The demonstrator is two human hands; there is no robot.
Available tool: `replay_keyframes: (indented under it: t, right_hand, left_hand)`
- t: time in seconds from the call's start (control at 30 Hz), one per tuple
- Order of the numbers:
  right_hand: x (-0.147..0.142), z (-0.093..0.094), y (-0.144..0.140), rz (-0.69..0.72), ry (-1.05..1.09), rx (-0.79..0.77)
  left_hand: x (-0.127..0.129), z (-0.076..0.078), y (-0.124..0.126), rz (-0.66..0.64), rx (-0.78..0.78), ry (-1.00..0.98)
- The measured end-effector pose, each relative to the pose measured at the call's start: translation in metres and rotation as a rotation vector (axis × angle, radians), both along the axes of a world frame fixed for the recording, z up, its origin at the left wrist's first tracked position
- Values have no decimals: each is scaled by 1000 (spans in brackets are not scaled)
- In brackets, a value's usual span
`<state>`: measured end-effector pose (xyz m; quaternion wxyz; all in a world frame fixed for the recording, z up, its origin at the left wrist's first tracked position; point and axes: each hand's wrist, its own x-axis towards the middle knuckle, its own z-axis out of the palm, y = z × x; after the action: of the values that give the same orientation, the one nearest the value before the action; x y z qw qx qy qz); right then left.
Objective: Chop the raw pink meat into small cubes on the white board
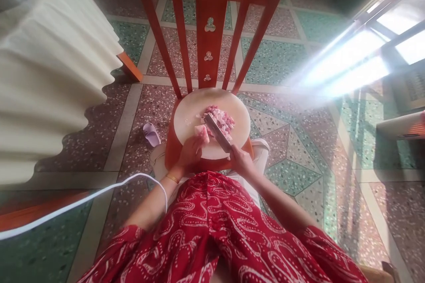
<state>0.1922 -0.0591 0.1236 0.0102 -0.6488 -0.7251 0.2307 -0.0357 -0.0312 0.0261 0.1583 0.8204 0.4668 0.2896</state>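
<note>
A round pale cutting board (186,110) rests on the seat of a reddish-brown wooden chair. On it lies a heap of chopped pink meat (224,119). My right hand (241,159) is closed around the handle of a cleaver (218,133), whose blade points up and left across the front of the heap. My left hand (191,151) grips a larger piece of meat (201,133) at the board's front left, just left of the blade. The fingertips of my left hand are partly hidden by its back.
The chair's slatted back (207,44) rises behind the board. A lilac slipper (152,134) lies on the terrazzo floor to the left. A white cable (109,189) crosses my left forearm. A pleated cream cloth (56,79) hangs at left; bright glass panes (358,62) stand at right.
</note>
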Motion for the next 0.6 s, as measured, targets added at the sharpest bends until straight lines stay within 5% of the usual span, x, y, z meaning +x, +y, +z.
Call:
replay_keyframes:
  t: [0.13, 0.4, 0.6]
  right_hand:
    - [-10, 4, -4, 14, 15, -18]
    - [-14, 6, -10, 104, -49, 4]
    - [-19, 12, 4, 190, -225, -178]
  left_hand:
    - [-1, -4, 11, -30, 20, -2]
    - [28, -14, -6, 252, 15, -65]
    - [20, -10, 7, 153, 22, -78]
